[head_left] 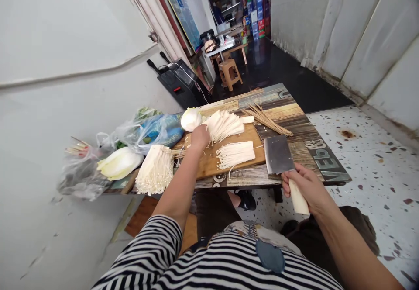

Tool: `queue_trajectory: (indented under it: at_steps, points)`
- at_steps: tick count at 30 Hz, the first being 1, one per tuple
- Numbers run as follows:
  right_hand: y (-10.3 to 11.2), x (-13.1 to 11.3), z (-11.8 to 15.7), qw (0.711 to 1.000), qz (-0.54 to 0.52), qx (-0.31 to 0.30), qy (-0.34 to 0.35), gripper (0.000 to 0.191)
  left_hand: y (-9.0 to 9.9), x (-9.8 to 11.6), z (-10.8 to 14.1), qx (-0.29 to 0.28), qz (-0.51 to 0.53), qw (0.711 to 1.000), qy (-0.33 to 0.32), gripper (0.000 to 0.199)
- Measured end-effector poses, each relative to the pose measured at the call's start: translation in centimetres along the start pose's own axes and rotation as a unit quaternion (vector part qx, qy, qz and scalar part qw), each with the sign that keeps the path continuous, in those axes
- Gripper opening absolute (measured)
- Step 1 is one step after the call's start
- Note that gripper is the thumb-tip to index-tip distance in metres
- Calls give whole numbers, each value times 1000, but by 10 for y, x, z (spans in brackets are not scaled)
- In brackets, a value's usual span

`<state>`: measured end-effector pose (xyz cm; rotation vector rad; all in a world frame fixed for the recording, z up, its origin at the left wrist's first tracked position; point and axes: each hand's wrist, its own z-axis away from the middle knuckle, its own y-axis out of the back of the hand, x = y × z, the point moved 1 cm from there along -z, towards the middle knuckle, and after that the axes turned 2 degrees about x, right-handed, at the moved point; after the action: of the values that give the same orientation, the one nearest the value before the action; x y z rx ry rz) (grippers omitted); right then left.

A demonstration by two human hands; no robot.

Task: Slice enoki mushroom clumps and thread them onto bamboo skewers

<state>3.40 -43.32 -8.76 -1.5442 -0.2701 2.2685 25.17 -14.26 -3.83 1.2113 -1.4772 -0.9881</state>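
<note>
In my right hand (304, 187) is a cleaver (278, 154), gripped at its pale handle, the broad blade pointing away from me over the table's near edge. My left hand (200, 137) reaches to the left part of the wooden cutting board (209, 172), beside a pile of enoki mushrooms (224, 124) and close to a pale napa cabbage (191, 119). Its fingers are mostly hidden behind the hand. A separate flat bunch of enoki (236, 154) lies on the board's near right part. Left of my forearm, a large enoki bunch (156, 170) sits at the table edge.
Thin wooden skewers (268, 119) lie right of the board on the patterned table (303, 143). To the left are another napa cabbage (120, 163) and plastic bags (157, 128) against the wall. Beyond the table stand a brown stool (231, 74) and a black case-like object (183, 82).
</note>
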Motion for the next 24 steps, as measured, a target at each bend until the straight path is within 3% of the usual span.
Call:
queue_trajectory:
  at_steps: [3, 6, 9, 10, 12, 15, 18, 21, 24]
  points:
    - [-1, 11, 0, 1000, 6, -12, -17, 19, 19, 1, 2, -50, -20, 998, -9, 44]
    - [-1, 15, -1, 999, 3, -21, -27, 18, 37, 15, 21, -66, -19, 996, -53, 77]
    - [1, 18, -2, 999, -11, -24, -32, 17, 37, 47, 60, -61, 44, 973, -218, 87]
    - [2, 19, -1, 999, -18, -23, -32, 17, 31, 59, 75, -86, 61, 955, -279, 85]
    - [3, 20, 0, 999, -26, -23, -31, 16, 15, 78, 99, -132, 55, 932, -332, 87]
    - [5, 21, 3, 999, -30, -25, -28, 16, -9, 93, 116, -163, 22, 927, -337, 79]
    - [9, 22, 4, 999, -38, -22, -26, 16, -22, 94, 114, -153, 15, 932, -329, 61]
    - [13, 23, 3, 999, -39, -21, -20, 15, -18, 94, 106, -123, 55, 936, -325, 47]
    - [16, 24, 3, 999, -42, -19, -12, 13, -7, 91, 93, -136, 143, 943, -269, 40]
